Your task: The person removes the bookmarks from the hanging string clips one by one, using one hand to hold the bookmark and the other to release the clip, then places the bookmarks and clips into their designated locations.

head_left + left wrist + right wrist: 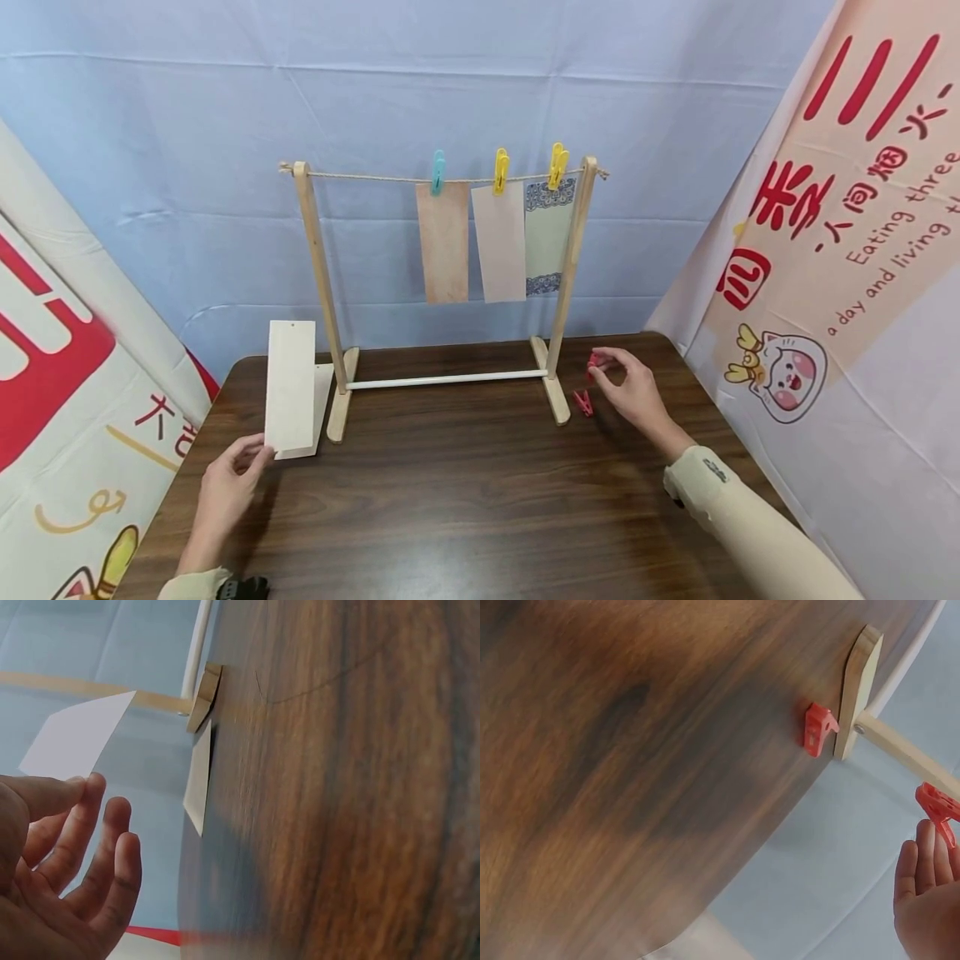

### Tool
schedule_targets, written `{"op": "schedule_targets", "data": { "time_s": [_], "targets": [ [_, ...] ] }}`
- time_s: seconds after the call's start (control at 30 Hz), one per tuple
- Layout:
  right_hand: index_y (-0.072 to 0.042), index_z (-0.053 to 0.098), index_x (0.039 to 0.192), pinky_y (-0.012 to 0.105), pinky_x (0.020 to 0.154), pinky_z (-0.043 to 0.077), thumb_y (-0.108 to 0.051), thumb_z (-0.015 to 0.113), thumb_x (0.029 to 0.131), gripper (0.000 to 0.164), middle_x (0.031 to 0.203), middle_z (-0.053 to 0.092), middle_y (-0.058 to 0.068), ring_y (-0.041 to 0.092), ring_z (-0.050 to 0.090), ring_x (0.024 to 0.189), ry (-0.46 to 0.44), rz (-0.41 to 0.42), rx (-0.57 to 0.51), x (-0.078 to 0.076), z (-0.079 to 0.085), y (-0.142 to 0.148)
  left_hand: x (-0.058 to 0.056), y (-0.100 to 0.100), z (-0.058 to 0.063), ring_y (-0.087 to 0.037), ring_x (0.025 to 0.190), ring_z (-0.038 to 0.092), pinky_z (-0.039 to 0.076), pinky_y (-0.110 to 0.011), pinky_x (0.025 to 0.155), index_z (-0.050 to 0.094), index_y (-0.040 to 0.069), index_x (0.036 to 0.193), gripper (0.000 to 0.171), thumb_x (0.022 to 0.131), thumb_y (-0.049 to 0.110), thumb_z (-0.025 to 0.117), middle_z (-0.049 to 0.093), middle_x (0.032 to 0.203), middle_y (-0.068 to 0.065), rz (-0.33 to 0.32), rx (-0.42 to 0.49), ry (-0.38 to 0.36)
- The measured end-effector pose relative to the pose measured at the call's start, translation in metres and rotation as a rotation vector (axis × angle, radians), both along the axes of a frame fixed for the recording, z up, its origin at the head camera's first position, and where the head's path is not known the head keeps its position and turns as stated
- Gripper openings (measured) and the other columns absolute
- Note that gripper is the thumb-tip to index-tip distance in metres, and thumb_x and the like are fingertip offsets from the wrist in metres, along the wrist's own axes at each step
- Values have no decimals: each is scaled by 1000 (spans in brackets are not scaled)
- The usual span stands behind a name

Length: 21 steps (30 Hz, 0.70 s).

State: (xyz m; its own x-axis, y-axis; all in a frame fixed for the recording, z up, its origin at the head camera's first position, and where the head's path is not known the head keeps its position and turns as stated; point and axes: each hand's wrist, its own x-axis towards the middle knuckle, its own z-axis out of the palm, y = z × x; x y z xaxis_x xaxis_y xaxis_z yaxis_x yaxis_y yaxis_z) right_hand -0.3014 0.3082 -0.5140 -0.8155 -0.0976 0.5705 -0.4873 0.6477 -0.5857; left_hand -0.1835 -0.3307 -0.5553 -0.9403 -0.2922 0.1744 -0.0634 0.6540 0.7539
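My left hand (228, 482) pinches the lower left corner of a white paper card (291, 387) between thumb and forefinger, holding it up off the table. Behind it, another pale card (322, 396) lies on the table by the stand's left foot. On the right, my right hand (632, 392) pinches a red clothespin (937, 806) raised above the table. A second red clothespin (582, 403) lies on the table beside the stand's right foot. In the left wrist view, the last two fingers of the left hand (82, 862) are away from the card.
A wooden stand (325, 292) with a string holds three hanging cards: a tan one (444, 246), a plain pale one (501, 246) and a blue-patterned one (547, 242). One teal clip (438, 172) and two yellow clips hold them. Cloth backdrops (225, 208) surround the brown table (465, 492).
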Motion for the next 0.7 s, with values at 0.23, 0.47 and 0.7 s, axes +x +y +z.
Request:
{"op": "schedule_targets", "data": {
  "time_s": [0.23,0.47,0.7],
  "targets": [
    [3,71,125,32,79,58,0,80,96,30,105,75,17,33,72,93,-47,-4,-13,-4,-2,4,-2,-2,0,10,81,61,46,-14,68,72,3,129,29,108,23,68,79,108,-18,5,-11,-29],
    [4,70,126,33,79,61,-3,79,98,30,106,74,17,33,72,93,-110,-24,2,-5,-5,5,-4,-7,-1,7,81,62,49,-20,67,70,1,132,33,109,25,67,80,106,-18,-16,-17,-72],
    [4,70,125,42,78,62,-6,78,99,29,105,74,17,30,71,92,-149,-58,44,-6,-13,10,-8,-10,-1,-9,87,69,49,-24,69,69,-1,135,37,109,26,67,80,107,-17,-23,-31,-129]
  ]
}}
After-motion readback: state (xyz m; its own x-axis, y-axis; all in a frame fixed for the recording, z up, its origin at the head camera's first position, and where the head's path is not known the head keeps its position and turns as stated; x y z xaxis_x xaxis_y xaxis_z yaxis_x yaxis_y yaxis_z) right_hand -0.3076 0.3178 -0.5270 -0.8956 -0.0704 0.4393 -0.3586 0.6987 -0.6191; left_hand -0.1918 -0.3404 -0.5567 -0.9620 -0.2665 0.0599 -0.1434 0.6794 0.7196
